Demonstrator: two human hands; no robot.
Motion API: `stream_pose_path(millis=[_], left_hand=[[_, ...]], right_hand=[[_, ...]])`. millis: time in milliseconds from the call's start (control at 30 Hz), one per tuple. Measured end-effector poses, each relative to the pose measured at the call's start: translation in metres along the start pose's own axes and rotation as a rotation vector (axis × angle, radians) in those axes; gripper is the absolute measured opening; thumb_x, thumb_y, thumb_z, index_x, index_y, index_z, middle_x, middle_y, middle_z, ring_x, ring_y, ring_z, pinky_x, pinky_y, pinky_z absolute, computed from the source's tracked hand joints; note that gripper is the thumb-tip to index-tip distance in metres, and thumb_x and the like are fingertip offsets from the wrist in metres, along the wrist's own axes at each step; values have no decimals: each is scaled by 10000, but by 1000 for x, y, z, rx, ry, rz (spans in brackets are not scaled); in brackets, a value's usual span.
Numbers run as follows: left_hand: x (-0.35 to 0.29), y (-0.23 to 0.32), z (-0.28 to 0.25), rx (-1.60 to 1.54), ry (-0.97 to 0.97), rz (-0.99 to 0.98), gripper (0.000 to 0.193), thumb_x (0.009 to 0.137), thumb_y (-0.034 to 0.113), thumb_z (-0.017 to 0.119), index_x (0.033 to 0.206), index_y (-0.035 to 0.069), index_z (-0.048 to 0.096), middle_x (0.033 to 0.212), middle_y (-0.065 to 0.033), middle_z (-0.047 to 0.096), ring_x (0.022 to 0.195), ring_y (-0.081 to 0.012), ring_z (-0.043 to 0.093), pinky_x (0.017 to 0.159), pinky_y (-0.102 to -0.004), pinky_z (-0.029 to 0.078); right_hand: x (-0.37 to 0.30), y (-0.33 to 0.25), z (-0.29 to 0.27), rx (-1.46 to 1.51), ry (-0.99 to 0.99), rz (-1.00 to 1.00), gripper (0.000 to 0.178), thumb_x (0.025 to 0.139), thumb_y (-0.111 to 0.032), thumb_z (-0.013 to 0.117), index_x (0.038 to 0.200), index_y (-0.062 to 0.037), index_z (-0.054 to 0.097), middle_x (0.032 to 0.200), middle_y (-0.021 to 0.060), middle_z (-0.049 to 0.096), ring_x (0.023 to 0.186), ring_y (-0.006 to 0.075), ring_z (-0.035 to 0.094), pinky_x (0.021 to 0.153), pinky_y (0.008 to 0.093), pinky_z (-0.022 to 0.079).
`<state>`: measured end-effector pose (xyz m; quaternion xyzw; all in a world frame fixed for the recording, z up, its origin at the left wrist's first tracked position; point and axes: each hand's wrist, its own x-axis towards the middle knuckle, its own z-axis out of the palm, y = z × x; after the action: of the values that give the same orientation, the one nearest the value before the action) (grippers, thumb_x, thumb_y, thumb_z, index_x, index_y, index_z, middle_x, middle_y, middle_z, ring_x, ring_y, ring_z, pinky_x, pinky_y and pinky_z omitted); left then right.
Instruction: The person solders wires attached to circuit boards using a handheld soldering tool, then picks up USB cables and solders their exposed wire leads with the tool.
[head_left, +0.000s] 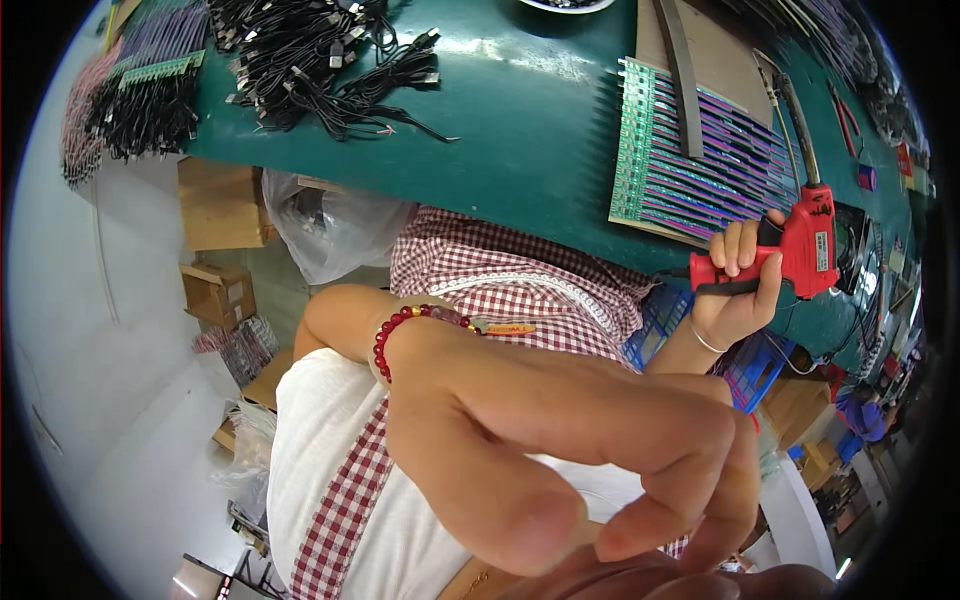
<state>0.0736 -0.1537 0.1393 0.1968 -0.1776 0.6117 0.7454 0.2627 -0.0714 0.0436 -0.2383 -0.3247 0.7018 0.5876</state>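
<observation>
My left hand [570, 420], with a red bead bracelet at the wrist, is raised large and close in front of the apron. Its fingers are bent, and a small gap between thumb and index fingertip shows nothing held. Farther off at the right, my right hand [738, 290] is wrapped round the handle of a red soldering gun [808, 245], whose metal barrel points up and away over the bench. Beside the gun lies a row of small green circuit boards [634, 150] with purple and black wires [730, 160]. A grey metal bar [682, 85] rests across the wires.
Black cables [320, 65] with metal plugs are heaped on the green bench [500, 130]. More wired boards [150, 75] hang over its left end. Red-handled pliers [846, 122] lie at the far right. Below the bench are a plastic bag [325, 230], cardboard boxes [222, 205] and a blue crate [660, 318].
</observation>
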Motion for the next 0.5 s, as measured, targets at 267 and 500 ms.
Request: stream_pose_path(millis=[267,500], left_hand=[[0,11,-5,252,-60,257,191,804,162,481,795,-25,446,788,-104,500,831,-293,544,1011,-481,212],[14,41,-7,275,-223,22,298,821,317,488,838,19,494,960,-157,543,955,-290,496,868,-396,321]], right_hand=[[15,6,3,75,23,78,371,903,-190,501,1215,-22,393,799,55,443,711,130,411,687,289,378],[20,8,1,132,32,99,357,901,-166,501,1207,-17,391,817,62,435,739,143,418,737,307,395]])
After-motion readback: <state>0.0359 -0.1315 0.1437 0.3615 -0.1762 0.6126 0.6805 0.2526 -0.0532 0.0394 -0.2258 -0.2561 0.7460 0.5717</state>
